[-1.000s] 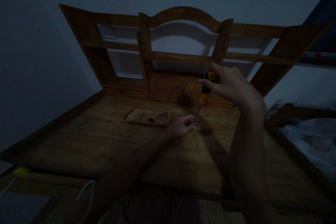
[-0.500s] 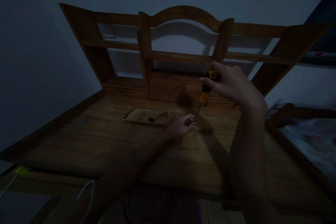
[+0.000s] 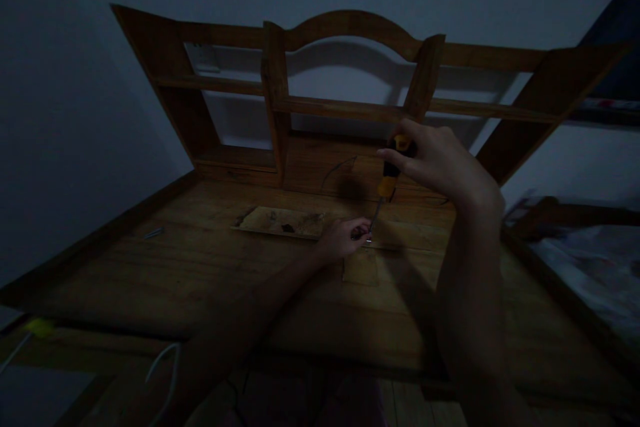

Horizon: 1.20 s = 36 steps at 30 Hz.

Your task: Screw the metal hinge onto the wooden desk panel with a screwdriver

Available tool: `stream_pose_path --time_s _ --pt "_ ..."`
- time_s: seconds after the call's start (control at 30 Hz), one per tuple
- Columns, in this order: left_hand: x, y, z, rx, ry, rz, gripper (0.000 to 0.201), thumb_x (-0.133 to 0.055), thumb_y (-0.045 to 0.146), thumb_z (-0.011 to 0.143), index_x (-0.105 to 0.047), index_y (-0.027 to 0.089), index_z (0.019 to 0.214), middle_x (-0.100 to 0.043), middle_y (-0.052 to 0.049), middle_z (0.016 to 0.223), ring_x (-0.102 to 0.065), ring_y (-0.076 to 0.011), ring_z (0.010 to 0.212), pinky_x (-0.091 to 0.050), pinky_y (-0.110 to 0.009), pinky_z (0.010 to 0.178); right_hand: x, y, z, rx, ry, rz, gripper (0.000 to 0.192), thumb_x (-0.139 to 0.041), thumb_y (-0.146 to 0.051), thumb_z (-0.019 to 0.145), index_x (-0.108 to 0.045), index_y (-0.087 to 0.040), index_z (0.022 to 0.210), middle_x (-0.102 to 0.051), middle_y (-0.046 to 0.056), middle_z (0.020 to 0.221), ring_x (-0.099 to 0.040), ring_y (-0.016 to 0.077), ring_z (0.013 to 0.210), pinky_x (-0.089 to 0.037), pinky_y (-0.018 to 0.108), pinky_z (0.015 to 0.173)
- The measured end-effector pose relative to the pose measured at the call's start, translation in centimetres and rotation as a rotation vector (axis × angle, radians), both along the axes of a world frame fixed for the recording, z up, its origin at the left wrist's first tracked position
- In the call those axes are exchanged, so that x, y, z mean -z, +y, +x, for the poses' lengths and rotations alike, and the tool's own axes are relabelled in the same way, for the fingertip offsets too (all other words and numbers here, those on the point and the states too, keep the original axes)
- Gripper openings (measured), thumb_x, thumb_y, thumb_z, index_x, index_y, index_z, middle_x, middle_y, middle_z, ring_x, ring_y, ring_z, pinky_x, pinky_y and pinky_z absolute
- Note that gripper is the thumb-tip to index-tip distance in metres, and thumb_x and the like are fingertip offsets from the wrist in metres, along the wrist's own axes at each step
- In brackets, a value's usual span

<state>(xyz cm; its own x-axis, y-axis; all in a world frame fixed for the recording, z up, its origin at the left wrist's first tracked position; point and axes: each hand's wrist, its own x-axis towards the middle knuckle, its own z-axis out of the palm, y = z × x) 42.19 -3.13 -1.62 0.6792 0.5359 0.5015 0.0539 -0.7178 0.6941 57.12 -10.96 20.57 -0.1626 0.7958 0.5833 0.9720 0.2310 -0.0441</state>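
Note:
My right hand is closed around the yellow-and-black handle of a screwdriver, which tilts with its shaft pointing down and left. The tip reaches a small shiny metal piece at the fingertips of my left hand. Those left fingers are pinched together on the metal piece, low over the wooden desk. Dim light hides the exact shape of the piece. Just left of my left hand lies a torn, stained strip of board. A pale square patch shows on the desktop below the fingers.
A wooden shelf unit stands at the desk's back, against the wall. A small metal object lies on the left of the desktop. White cable hangs at the front edge. Plastic bags sit beyond the right edge.
My right hand and the screwdriver have shifted very slightly left. My left hand keeps its hold in nearly the same place.

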Motion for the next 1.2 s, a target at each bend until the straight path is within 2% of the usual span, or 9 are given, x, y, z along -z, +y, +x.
stream_pose_path --time_s 0.63,0.87,1.07,1.2 --pt "0.3 0.1 0.1 -0.024 -0.026 0.016 0.031 -0.064 0.019 0.086 -0.058 0.02 0.116 -0.072 0.0 0.09 -0.068 -0.0129 0.083 -0.052 -0.024 0.08 0.5 1.0 0.2 0.083 -0.003 -0.071 0.033 -0.055 -0.05 0.088 -0.062 -0.02 0.099 -0.068 0.009 0.086 -0.062 0.0261 0.081 -0.042 0.035 0.069" --pt "0.2 0.0 0.0 -0.034 0.003 0.013 0.032 -0.064 0.021 0.086 -0.058 0.021 0.117 -0.071 0.0 0.092 -0.068 -0.0139 0.084 -0.053 -0.025 0.081 0.2 1.0 0.4 0.036 0.02 -0.15 0.027 -0.054 -0.033 0.087 -0.064 -0.019 0.107 -0.069 0.009 0.093 -0.063 0.0265 0.087 -0.044 0.035 0.074" --pt "0.2 -0.1 0.1 -0.029 -0.005 0.001 0.029 -0.064 0.023 0.086 -0.058 0.021 0.114 -0.071 0.0 0.091 -0.068 -0.0138 0.083 -0.053 -0.025 0.08 0.5 1.2 0.1 0.027 0.039 -0.118 0.029 -0.055 -0.042 0.089 -0.063 -0.021 0.107 -0.07 0.009 0.095 -0.063 0.0269 0.089 -0.045 0.037 0.078" --pt "0.2 0.0 0.1 -0.017 -0.019 0.008 0.029 -0.064 0.021 0.086 -0.058 0.021 0.114 -0.071 0.0 0.092 -0.067 -0.0139 0.084 -0.052 -0.025 0.081 0.9 1.4 0.3 0.052 0.051 -0.142 0.039 -0.054 -0.049 0.088 -0.061 -0.019 0.113 -0.07 0.01 0.095 -0.064 0.0273 0.087 -0.045 0.036 0.077"
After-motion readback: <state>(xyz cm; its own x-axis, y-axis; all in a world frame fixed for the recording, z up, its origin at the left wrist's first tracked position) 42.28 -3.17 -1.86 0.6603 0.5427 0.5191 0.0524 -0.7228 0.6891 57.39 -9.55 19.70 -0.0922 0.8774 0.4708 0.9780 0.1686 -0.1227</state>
